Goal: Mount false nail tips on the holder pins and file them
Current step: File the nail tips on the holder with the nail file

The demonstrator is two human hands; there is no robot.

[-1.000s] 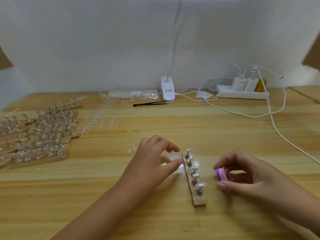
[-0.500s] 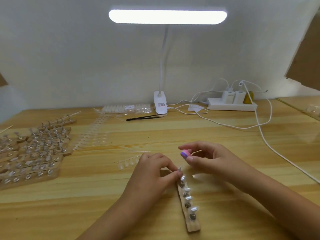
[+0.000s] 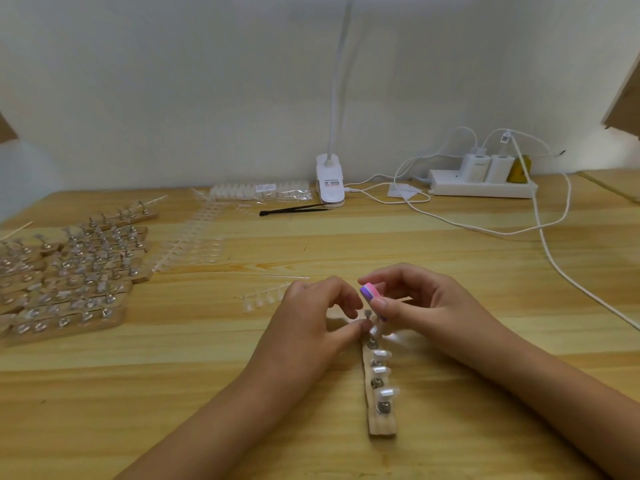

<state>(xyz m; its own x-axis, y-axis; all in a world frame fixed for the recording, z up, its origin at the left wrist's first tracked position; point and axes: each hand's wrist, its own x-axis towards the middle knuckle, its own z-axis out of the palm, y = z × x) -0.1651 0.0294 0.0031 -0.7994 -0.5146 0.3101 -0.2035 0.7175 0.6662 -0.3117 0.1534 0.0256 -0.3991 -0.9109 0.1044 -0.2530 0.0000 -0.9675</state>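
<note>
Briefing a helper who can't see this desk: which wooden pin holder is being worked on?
On the wooden desk, look near the front middle, between the left hand and the right hand. The holder lies there alone, running away from the viewer, nail tips on its pins; the other holders are crowded together at the left.

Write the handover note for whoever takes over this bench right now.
Left hand: curled fingertips at the far end of the holder strip; whether they pinch anything is unclear.
Right hand: pinches the pink-purple file block above that end.
Done: nail tips sit on the strip's nearer pins.
Left: the far pin looks bare; filing progress cannot be seen. Spare tips lie on the table beyond the left hand.
</note>
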